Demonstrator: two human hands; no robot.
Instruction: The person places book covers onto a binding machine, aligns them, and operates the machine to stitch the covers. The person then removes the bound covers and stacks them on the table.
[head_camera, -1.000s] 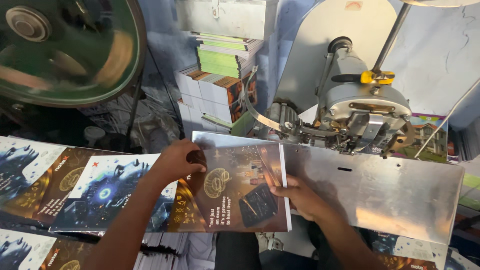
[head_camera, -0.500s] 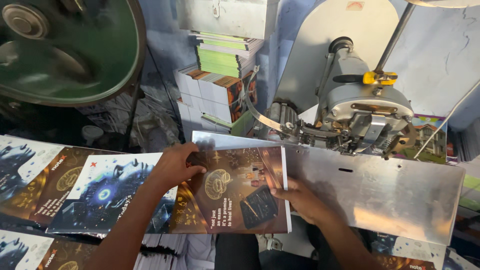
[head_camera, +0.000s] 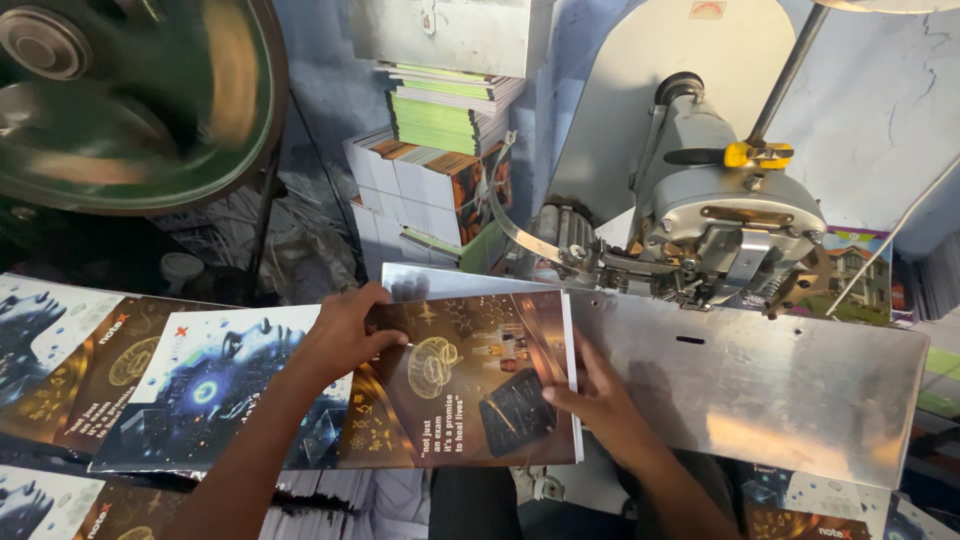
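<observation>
**Both hands on a booklet at the stitching machine**

A big green flywheel (head_camera: 120, 100) fills the upper left. The grey stitching machine (head_camera: 720, 210) stands above its sloped steel plate (head_camera: 780, 390). Printed cover sheets (head_camera: 110, 370) lie overlapped on the bench at left. The brown-covered booklet (head_camera: 470, 385) rests on the plate's left end. The left hand (head_camera: 345, 335) presses flat on its upper left corner, grip open. The right hand (head_camera: 590, 395) lies with spread fingers on its right edge.
</observation>
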